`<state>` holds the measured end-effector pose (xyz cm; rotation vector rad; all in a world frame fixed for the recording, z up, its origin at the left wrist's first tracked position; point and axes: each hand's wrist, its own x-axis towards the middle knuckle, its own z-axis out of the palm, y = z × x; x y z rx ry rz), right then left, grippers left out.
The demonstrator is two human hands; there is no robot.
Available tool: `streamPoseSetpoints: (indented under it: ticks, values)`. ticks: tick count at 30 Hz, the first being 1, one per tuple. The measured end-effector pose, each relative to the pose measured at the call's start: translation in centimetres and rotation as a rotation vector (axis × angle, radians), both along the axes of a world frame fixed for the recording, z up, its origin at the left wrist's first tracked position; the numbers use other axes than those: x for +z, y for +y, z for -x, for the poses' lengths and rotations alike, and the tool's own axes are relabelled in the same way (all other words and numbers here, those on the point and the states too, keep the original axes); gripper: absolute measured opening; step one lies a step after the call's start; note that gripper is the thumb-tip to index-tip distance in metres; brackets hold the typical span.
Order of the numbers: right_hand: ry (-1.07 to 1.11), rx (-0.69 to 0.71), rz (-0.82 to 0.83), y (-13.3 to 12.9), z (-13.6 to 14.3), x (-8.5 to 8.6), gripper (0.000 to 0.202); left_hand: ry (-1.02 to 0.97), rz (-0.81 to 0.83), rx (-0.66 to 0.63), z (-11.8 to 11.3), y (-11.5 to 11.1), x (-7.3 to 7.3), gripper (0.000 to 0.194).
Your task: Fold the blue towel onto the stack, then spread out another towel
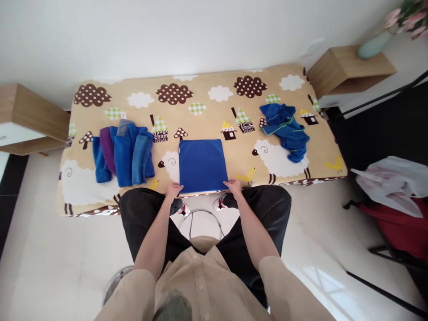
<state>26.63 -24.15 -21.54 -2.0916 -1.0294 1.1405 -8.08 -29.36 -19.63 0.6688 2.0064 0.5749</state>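
Both hands at the near edge of a flat blue square cloth on the bed

The left hand (pixel 174 191) pinches the near-left corner of the flat royal-blue square cloth (pixel 201 165) and the right hand (pixel 234 187) pinches its near-right corner — the cloth lies at the middle of the near edge of the cartoon-print fleece-covered bed (pixel 214 107). Toward the left edge sit folded blue and purple towels (pixel 122 154); toward the far-right corner — a crumpled blue garment (pixel 286 129).

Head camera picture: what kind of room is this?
Probably a bedroom at home. A bed wears a cover printed with sheep and clouds, wooden bedside shelves flank it, and folded towels lie on top. Both hands rest on a blue cloth.
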Motion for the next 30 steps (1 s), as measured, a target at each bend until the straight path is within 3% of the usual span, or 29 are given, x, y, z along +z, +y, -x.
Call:
streamPoseSetpoints:
  ticks: [5,11,17,20,24,30]
  values:
    - [0.0,-0.031,0.046,3.8,1.4,-0.2,0.032,-0.11,-0.06,0.029,0.7,4.5,-0.6,0.038]
    - [-0.129,0.055,-0.01,10.6,3.0,-1.3,0.032,-0.122,-0.149,0.037,1.7,12.7,-1.4,0.038]
    - [-0.205,0.183,-0.127,18.6,3.9,-2.3,0.028,-0.015,-0.237,-0.04,3.1,21.4,-2.4,0.029]
    - [-0.235,0.252,-0.152,22.0,3.9,-2.5,0.027,0.059,-0.233,-0.153,3.6,24.8,-2.7,0.024]
    - [-0.313,0.368,-0.192,24.8,3.8,-2.5,0.024,0.196,-0.189,-0.331,3.7,27.4,-2.5,0.016]
    - [-0.39,0.428,-0.194,26.2,3.1,-2.9,0.035,0.319,-0.201,-0.375,3.2,28.4,-1.5,0.013]
